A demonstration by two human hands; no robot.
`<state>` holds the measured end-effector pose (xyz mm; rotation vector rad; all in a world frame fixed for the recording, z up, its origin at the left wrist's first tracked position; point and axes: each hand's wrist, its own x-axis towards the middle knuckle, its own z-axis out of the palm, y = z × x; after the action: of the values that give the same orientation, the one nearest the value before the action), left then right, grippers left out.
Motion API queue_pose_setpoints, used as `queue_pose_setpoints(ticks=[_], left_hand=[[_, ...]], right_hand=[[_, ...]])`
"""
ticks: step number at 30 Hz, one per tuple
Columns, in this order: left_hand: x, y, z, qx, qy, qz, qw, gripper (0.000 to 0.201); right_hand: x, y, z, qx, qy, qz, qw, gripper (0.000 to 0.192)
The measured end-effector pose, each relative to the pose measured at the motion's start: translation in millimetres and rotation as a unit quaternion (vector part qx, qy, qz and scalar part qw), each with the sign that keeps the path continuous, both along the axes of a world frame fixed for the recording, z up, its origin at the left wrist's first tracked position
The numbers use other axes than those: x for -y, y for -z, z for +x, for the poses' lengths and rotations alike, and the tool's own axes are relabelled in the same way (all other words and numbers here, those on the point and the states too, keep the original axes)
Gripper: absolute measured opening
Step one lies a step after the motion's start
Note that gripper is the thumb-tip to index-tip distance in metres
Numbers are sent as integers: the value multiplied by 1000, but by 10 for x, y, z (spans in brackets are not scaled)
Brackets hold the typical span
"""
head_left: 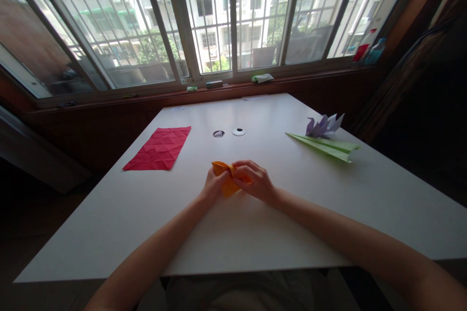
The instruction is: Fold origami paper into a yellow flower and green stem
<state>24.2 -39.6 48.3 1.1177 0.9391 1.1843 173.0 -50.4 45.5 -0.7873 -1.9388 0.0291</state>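
Observation:
A piece of folded orange paper (228, 187) is held just above the middle of the white table (270, 238). My left hand (212, 185) grips its left side, with the thumb lying along the paper. On the right, my right hand (257, 180) pinches the upper fold between thumb and fingers. The paper has an opened flap at the top left and a pointed lower end. My fingers cover part of it, so its full shape is hidden.
Creased red paper (158, 149) lies flat on the left. At the right sit a pale green paper plane (324, 146) and a purple folded paper figure (319, 126). Behind my hands are a round hole (218, 133) and a round cover (239, 132). A window sill (146, 93) runs behind the table.

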Motion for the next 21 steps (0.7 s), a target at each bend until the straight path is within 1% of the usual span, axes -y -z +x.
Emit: queue_pose_setpoints(ticks=[6,11,16,21], left_hand=[[10,-16,12,-13,-5,25,1000,16],[13,-13,19,-30,-8,45,999,16],[3,3,18,-23,-3,60,998,20],[9,2,13,-32,34,60,997,24]], right_hand=[[-2,7,-5,13,16,-6,1000,9],[-18,7,-18,16,32,-15,999,7],[-53,52,-10,-36,34,-27,998,9],[-91,106,11,-90,57,-51,993,12]])
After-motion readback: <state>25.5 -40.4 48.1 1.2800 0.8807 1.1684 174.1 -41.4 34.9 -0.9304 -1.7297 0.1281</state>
